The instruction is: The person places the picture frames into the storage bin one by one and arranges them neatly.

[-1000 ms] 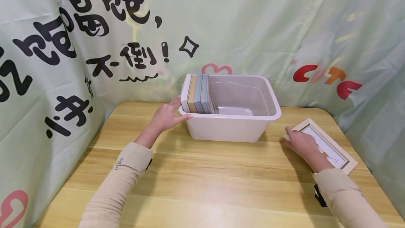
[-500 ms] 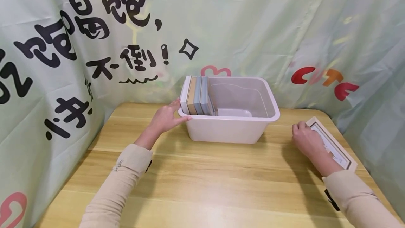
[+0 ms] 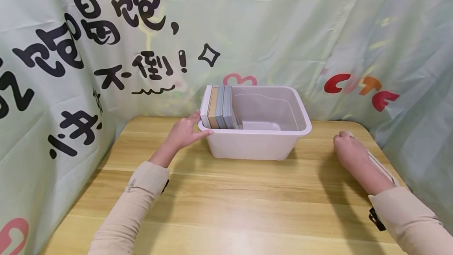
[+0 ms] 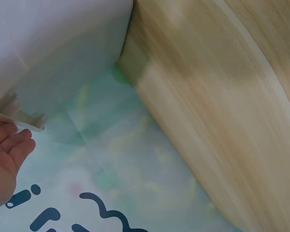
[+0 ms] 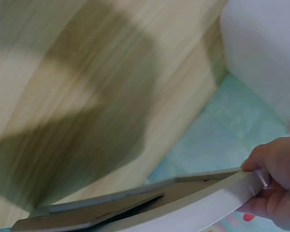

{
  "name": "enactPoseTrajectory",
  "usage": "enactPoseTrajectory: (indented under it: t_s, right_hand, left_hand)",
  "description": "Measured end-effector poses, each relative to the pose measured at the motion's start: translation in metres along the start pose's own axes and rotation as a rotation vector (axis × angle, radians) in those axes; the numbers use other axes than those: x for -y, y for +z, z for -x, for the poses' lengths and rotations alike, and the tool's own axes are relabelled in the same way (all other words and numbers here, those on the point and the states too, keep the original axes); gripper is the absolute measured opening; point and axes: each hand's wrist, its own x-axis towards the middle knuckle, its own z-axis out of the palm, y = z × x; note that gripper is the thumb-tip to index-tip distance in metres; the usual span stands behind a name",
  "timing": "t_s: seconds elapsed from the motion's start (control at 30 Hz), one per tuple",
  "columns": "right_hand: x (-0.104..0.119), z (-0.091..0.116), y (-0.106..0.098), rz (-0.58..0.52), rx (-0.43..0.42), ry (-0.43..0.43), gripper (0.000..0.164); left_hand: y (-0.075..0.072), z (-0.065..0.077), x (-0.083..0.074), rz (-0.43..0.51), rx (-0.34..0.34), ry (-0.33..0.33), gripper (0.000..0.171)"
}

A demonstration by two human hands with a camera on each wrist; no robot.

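My left hand (image 3: 182, 133) grips the left rim of a pale plastic storage bin (image 3: 251, 145), thumb along its front corner. In the left wrist view, fingers (image 4: 19, 145) curl at the underside of the rim. At the table's right, my right hand (image 3: 352, 154) pinches a light-coloured picture frame (image 5: 198, 208) by one corner between thumb and fingers. The frame stands nearly edge-on, mostly hidden behind the hand and forearm in the head view. Its brown backing with a stand flap (image 5: 130, 205) shows in the right wrist view.
Several flat items like books or frames (image 3: 216, 107) stand upright along the bin's left inner wall. The bin sits at the back of a wood-grain table (image 3: 230, 200). A printed cloth backdrop (image 3: 276, 30) hangs behind and at both sides.
The right hand has tipped the picture frame up from nearly flat to edge-on and shifted slightly right. The left hand stays on the bin's rim.
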Motion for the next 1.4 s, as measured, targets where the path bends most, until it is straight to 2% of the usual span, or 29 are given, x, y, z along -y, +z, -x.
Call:
enactPoseTrajectory:
  t_s: [0.07, 0.13, 0.27, 0.33, 0.47, 0.53, 0.83, 1.0, 1.17, 1.4]
  right_hand:
    - [0.001, -0.002, -0.007, -0.02, 0.063, 0.025, 0.009]
    - [0.001, -0.003, -0.012, -0.034, 0.068, 0.023, 0.009]
    - [-0.001, -0.007, -0.018, -0.056, -0.016, 0.03, 0.007]
    - [-0.003, -0.009, -0.019, -0.066, -0.105, 0.027, 0.005]
    - [-0.005, -0.011, -0.02, -0.1, -0.31, 0.02, 0.012]
    - [-0.005, -0.013, -0.022, -0.117, -0.379, 0.027, 0.012]
    - [-0.005, -0.017, -0.028, -0.273, -0.463, 0.174, 0.008]
    - [-0.005, -0.015, -0.024, -0.306, -0.536, 0.193, 0.015]
    - [-0.004, -0.016, -0.022, -0.344, -0.647, 0.241, 0.023]
    - [0.001, -0.023, -0.031, -0.389, -0.742, 0.31, 0.025]
  left_hand:
    - [0.0, 0.0, 0.0, 0.001, 0.003, -0.001, 0.08]
    - [0.0, 0.0, 0.0, 0.002, 0.001, 0.002, 0.08]
    - [0.0, 0.0, 0.002, 0.009, -0.01, 0.008, 0.079]
    - [0.0, -0.001, 0.002, 0.013, -0.012, 0.009, 0.079]
    - [0.0, -0.001, 0.001, 0.014, -0.004, 0.005, 0.079]
    - [0.0, -0.001, 0.001, 0.012, 0.003, 0.001, 0.08]
    - [0.0, -0.002, 0.001, 0.014, 0.003, -0.006, 0.078]
    - [0.001, -0.002, 0.001, 0.014, 0.001, 0.001, 0.078]
    - [0.001, -0.002, 0.001, 0.01, 0.004, -0.002, 0.078]
    - [-0.001, -0.002, 0.0, 0.026, 0.03, -0.019, 0.081]
